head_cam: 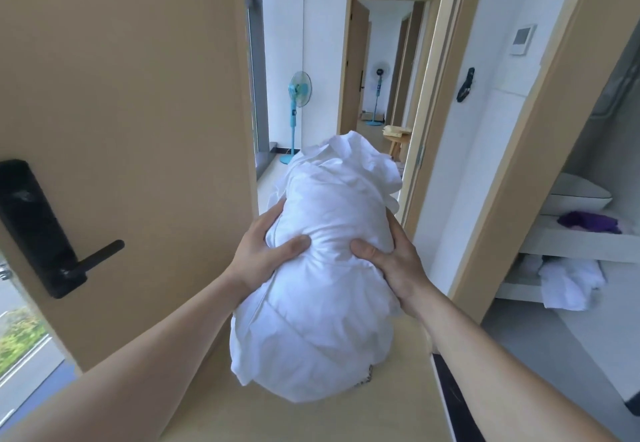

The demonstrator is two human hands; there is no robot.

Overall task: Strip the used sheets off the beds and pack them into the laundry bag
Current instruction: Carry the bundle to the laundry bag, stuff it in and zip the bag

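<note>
A big crumpled bundle of white sheets (325,268) is held out in front of me at chest height, in a doorway. My left hand (263,251) grips its left side, thumb pressed into the cloth on top. My right hand (391,254) grips the right side the same way. The bundle's lower part hangs down over the wooden floor. No laundry bag shows in this view.
An open beige door (131,112) with a black lever lock (41,230) stands at my left. A corridor ahead holds a blue standing fan (297,109) and a small wooden stool (398,140). Shelves at right carry a pillow (578,195), purple cloth (588,221) and white linen (568,282).
</note>
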